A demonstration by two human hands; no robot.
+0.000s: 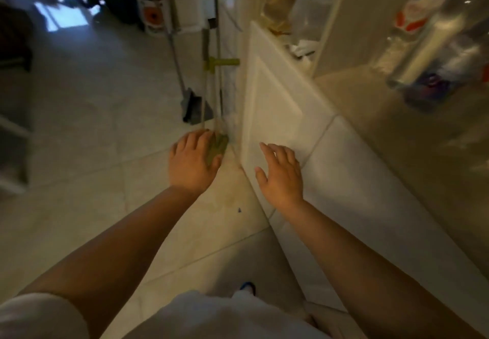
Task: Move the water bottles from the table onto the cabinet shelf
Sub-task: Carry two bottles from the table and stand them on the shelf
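White clothing (211, 317) is filling the bottom edge of the head view, with both bare forearms being stretched out over the tiled floor (79, 132). Nothing is being held: the left hand (193, 161) is being carried with its grip released, fingers loosely extended, and the right hand (281, 177) is likewise released, fingers spread, just in front of the open cabinet door (267, 95). Clear plastic bottles (428, 47) are being seen, blurred, on the cabinet shelf (352, 87) at upper right, so at least some are already being stored there. No worktop is being shown, so how many bottles are remaining on it cannot be told. Judged step: between placements, hands empty beside the cabinet. A turn back to the worktop is probably being called for next, then a fresh grasp. Mop and broom handles (209, 55) are leaning beside the door.
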